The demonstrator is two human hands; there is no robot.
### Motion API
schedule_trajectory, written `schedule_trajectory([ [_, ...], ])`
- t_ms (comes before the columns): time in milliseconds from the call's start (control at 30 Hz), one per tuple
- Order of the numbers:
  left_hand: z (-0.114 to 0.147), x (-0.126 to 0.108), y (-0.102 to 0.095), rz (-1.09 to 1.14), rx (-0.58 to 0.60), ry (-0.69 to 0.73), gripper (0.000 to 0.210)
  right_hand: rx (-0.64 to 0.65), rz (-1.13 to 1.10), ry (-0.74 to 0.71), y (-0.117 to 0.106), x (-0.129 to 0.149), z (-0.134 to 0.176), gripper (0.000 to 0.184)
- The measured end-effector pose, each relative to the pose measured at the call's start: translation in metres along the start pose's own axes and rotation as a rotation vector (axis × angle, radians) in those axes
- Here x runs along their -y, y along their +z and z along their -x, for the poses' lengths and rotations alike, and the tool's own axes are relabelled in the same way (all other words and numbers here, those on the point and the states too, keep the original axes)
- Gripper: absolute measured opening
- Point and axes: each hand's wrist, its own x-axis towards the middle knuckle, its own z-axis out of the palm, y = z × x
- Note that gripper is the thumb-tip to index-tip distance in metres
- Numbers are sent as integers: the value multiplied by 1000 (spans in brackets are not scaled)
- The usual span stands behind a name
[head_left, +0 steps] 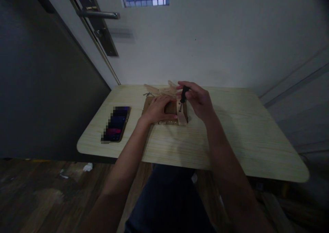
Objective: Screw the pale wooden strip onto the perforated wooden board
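Note:
A brown wooden board (169,108) lies near the far middle of the table, with a pale wooden strip (181,114) across its right end. My left hand (158,109) rests on the board with thumb and fingers spread, the thumb reaching the strip. Between the fingers of my right hand (199,99) is a black-handled screwdriver (184,94), tilted, its shaft pointing down at the strip near a small dark spot. Whether the tip sits in a screw is too small to tell. Behind the board lie thin pale wood pieces (156,90) and several dark screws or nails (148,94).
A phone (117,125) with a lit screen lies on the left of the light wooden table (244,133). A white door (205,31) with a metal handle (100,15) rises behind the table. White scraps (87,167) lie on the floor at left.

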Motion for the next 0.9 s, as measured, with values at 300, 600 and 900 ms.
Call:
schedule_trajectory([
  [300, 1, -4, -2, -13, 8, -11, 65, -177, 50, 69, 3, -3, -1, 39],
  [600, 0, 0, 1, -8, -5, -14, 66, -330, 211, 34, 8, -1, 0, 40],
  [900, 0, -1, 0, -3, 0, -20, 65, -365, 254, -25, 12, -5, 1, 40],
])
